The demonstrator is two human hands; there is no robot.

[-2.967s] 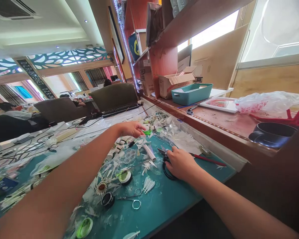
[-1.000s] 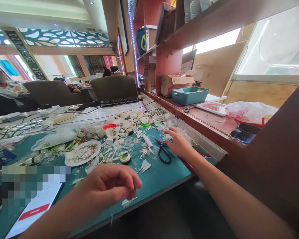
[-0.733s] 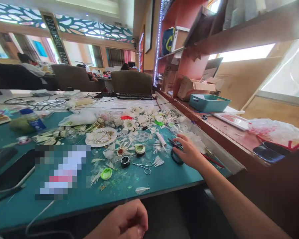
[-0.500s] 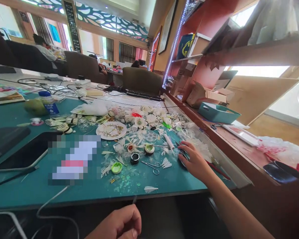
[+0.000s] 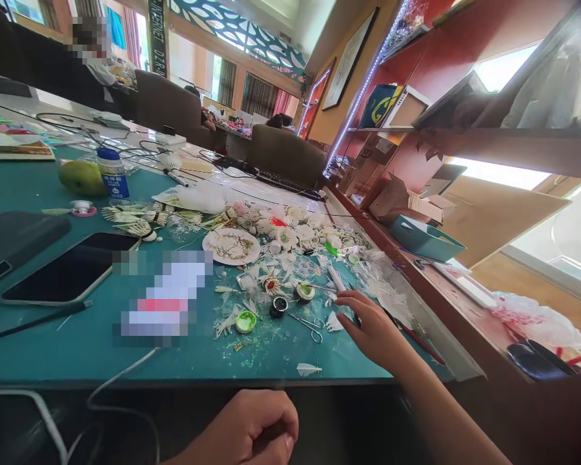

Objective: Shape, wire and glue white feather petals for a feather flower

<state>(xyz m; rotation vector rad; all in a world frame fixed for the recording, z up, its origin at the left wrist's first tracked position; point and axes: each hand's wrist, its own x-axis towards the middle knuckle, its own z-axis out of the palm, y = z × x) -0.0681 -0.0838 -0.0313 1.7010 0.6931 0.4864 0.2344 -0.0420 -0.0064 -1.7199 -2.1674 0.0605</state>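
Note:
My right hand (image 5: 370,326) reaches over the right part of the green mat (image 5: 184,358), fingers apart, close to a thin stick that lies across an open jar of green paste (image 5: 305,291). Small scissors (image 5: 310,326) lie just left of it, beside a black jar (image 5: 278,306) and a lid of green glitter (image 5: 245,321). A white feather piece (image 5: 308,369) rests near the front edge. Below that edge, my left hand (image 5: 256,423) is closed with curled fingers; what it may hold is too small to make out.
Behind lie a white plate (image 5: 231,247) and heaped shuttlecocks (image 5: 295,229). Phones (image 5: 72,268), a glue bottle (image 5: 112,174) and a green fruit (image 5: 81,177) are at left. A wooden shelf (image 5: 416,271) borders the right side. A person sits at the far left.
My right hand has shifted from the dark tool at the right toward the stick on the green jar. The view has turned and tilted; my left hand stays below the edge.

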